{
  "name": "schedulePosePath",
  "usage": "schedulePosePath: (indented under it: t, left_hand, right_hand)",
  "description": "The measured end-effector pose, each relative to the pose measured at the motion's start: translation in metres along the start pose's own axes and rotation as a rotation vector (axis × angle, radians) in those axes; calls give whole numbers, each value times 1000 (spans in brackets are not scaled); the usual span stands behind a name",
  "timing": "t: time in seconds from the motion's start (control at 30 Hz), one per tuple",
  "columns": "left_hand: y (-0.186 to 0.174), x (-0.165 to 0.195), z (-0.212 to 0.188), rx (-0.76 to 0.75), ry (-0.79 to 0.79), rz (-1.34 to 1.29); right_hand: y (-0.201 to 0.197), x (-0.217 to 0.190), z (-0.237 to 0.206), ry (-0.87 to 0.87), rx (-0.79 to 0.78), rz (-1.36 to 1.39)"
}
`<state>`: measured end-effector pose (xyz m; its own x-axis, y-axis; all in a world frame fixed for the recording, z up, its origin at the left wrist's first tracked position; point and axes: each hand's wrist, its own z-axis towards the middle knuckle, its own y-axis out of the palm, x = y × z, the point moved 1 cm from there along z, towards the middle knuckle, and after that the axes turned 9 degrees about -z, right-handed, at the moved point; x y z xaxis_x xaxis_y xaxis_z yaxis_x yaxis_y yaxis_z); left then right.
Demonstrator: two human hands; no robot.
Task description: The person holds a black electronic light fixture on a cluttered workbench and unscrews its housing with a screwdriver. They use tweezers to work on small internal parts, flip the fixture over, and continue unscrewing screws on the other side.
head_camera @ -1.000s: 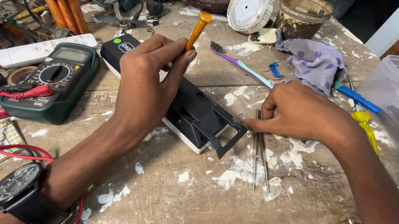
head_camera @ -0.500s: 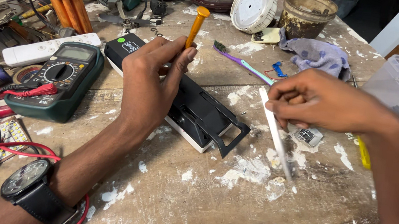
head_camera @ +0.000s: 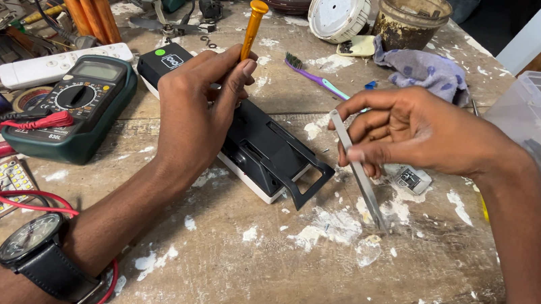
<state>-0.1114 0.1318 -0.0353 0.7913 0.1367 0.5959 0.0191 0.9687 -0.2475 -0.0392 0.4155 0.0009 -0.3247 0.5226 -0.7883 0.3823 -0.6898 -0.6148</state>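
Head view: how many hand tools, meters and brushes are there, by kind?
Orange-handled screwdriver in the left hand: 1
Metal tweezers in the right hand: 1
Green multimeter: 1
Purple toothbrush: 1
Total: 4

Matt black plastic casing [head_camera: 271, 147], seemingly metal tweezers [head_camera: 358, 171], rough paint-flecked wooden bench [head_camera: 283, 276]

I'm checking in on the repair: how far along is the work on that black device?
The black device lies on the workbench, its cover still on. In hand: the left hand holds an orange screwdriver upright over it; the right hand holds metal tweezers. Opening it up appears to remain.
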Motion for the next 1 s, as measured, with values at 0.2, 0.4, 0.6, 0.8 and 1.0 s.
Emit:
schedulePosePath:
  t: [0.2, 0.4, 0.6, 0.8, 1.0]
  left_hand:
    - [0, 1, 0, -6, 1, -23]
    - [0, 2, -2, -9, -3, -43]
    - [1, 0, -3, -9, 16, -10]
    - [1, -4, -2, -23, 26, 36]
    - [2, -4, -3, -25, 17, 25]
  right_hand:
    - [3, -6, -3, 159, -171, -86]
    - [-10, -13, -14, -194, -168, 176]
    - [-6, -5, -8, -292, -51, 187]
    - [2, -3, -6, -201, -31, 155]
    - [5, -4, -4, -153, -23, 112]
